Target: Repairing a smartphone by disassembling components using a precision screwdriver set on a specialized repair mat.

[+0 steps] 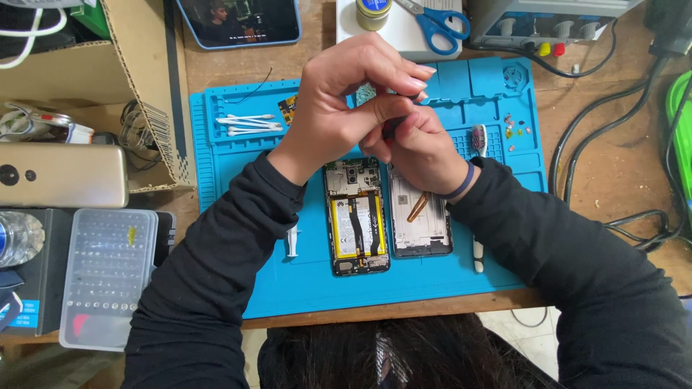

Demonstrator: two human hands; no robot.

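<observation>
Bright even light, soft shadows (sharp)

- A tablet (pixel 239 21) with a light blue rim and dark screen lies at the top edge.
- A brown cardboard box (pixel 137 79) stands open at the upper left.
- A clear plastic case (pixel 107 277) lies at the lower left.

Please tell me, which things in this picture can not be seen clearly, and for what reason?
Head view:
- Thing pinched between left hand and right hand: fingers cover it.
- Small parts on blue mat: too small to identify.
- Bits in clear case: too small.
- Scissors: blades cut off by top edge.
</observation>
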